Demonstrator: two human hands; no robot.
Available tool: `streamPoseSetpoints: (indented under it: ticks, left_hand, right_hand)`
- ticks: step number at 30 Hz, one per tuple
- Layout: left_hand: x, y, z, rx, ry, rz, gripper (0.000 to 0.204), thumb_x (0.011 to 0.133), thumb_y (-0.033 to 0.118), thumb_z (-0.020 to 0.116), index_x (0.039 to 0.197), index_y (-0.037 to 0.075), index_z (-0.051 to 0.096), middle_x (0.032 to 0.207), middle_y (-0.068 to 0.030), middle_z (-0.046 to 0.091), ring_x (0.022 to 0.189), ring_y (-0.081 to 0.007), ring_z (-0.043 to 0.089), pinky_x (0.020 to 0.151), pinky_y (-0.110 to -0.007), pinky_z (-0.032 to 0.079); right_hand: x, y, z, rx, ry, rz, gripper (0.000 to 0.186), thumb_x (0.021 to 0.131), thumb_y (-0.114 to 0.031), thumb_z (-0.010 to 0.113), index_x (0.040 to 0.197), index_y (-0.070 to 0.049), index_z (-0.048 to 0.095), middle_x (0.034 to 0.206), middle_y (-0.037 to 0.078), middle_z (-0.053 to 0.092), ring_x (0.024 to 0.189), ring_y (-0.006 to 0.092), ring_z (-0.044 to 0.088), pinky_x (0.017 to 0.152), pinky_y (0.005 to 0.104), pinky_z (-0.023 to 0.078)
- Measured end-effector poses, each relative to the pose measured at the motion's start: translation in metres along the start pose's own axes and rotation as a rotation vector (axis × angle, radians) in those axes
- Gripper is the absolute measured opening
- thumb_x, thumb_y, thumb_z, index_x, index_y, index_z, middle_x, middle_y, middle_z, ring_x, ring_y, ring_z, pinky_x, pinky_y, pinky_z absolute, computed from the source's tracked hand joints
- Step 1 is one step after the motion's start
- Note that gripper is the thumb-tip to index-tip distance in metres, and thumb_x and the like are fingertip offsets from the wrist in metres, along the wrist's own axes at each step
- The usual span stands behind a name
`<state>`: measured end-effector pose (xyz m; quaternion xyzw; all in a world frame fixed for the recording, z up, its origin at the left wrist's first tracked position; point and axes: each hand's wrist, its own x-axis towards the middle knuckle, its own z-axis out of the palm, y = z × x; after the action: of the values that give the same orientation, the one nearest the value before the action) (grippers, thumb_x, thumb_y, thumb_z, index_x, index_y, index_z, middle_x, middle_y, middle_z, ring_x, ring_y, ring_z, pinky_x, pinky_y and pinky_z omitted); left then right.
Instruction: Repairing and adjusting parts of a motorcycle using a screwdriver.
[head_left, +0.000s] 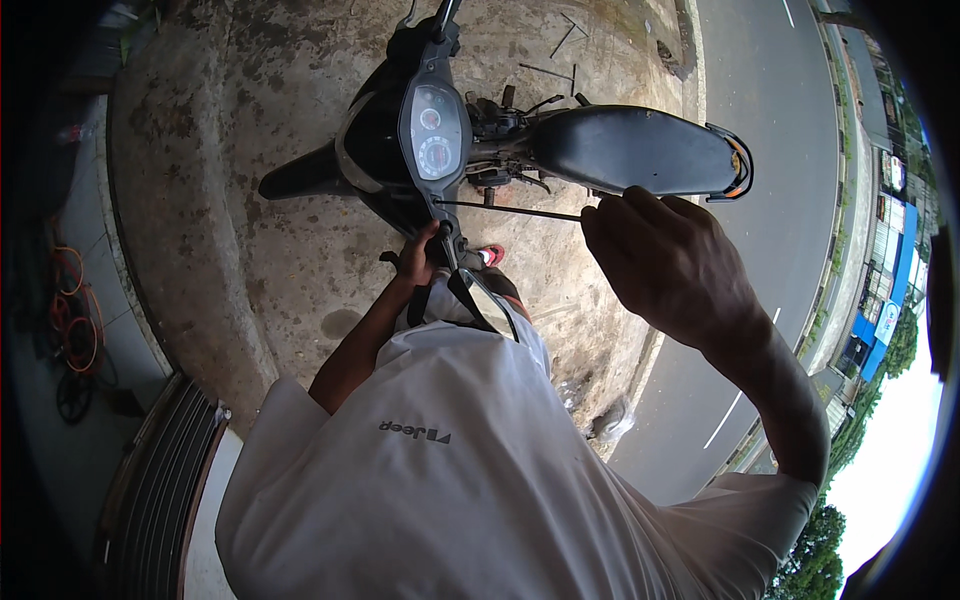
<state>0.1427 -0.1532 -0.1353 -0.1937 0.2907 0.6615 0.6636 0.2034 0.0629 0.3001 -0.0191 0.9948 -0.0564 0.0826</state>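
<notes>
Beside the motorbike's gauge (436,130), a thin rod (510,209) seems to meet the motorbike's (630,150) cover (388,150). Fingers of the right hand (672,262) clench its hidden far end; the left hand's (417,262) curl around the handlebar (450,243). Sideways pressure might make the tip slip, scratching the gauge.

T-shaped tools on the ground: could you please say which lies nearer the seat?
The lower tool in the picture, near the seat; the upper tool lies farther away.
</notes>
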Motion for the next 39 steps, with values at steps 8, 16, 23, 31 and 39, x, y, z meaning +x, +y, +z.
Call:
streamPoseSetpoints:
  ticks: [8,16,23,31,39]
  left_hand:
    - [0.009,-0.003,-0.015,0.122,-0.093,0.022,0.052,0.089,0.049,0.050,0.111,0.002,0.057,0.096,-0.0076,0.064,0.087,-0.0193,0.063,0.080,-0.036,0.051]
    - [0.007,-0.004,-0.016,0.098,-0.079,0.032,0.047,0.089,0.048,0.050,0.106,0.005,0.058,0.093,-0.0078,0.065,0.085,-0.0201,0.063,0.080,-0.037,0.051]
    - [-0.007,0.004,0.015,0.038,-0.004,0.035,0.030,0.083,0.038,0.065,0.092,0.009,0.060,0.080,-0.0023,0.063,0.072,-0.0170,0.063,0.069,-0.034,0.053]
    - [0.000,0.000,0.006,0.074,-0.027,0.017,0.040,0.086,0.043,0.057,0.101,0.006,0.059,0.088,-0.0059,0.065,0.081,-0.0197,0.064,0.075,-0.035,0.052]
    - [0.003,0.003,0.003,0.053,-0.042,0.011,0.031,0.085,0.038,0.063,0.097,0.009,0.060,0.086,-0.0033,0.064,0.078,-0.0187,0.064,0.073,-0.035,0.052]
  right_hand:
    - [0.028,-0.013,-0.018,0.137,-0.559,0.543,0.011,0.075,-0.007,0.064,0.074,0.001,0.056,0.071,0.007,0.055,0.064,0.0212,0.060,0.050,0.0294,0.047]
    - [0.008,0.000,-0.004,0.096,0.107,-0.003,0.021,0.073,0.003,0.064,0.093,0.000,0.059,0.071,0.006,0.049,0.068,0.0182,0.060,0.051,0.0309,0.052]
    - [0.004,0.005,0.002,0.022,0.022,0.053,0.034,0.080,-0.008,0.066,0.111,0.000,0.056,0.072,0.007,0.050,0.052,0.0149,0.049,0.041,0.0284,0.039]
    - [0.006,0.008,-0.002,0.040,0.127,-0.130,0.012,0.078,-0.011,0.068,0.077,-0.002,0.060,0.079,0.005,0.057,0.065,0.0144,0.058,0.050,0.0266,0.050]
    - [0.001,0.000,0.003,0.202,0.116,0.120,0.019,0.075,-0.016,0.072,0.080,-0.003,0.059,0.070,0.005,0.054,0.055,0.0164,0.050,0.048,0.0311,0.045]
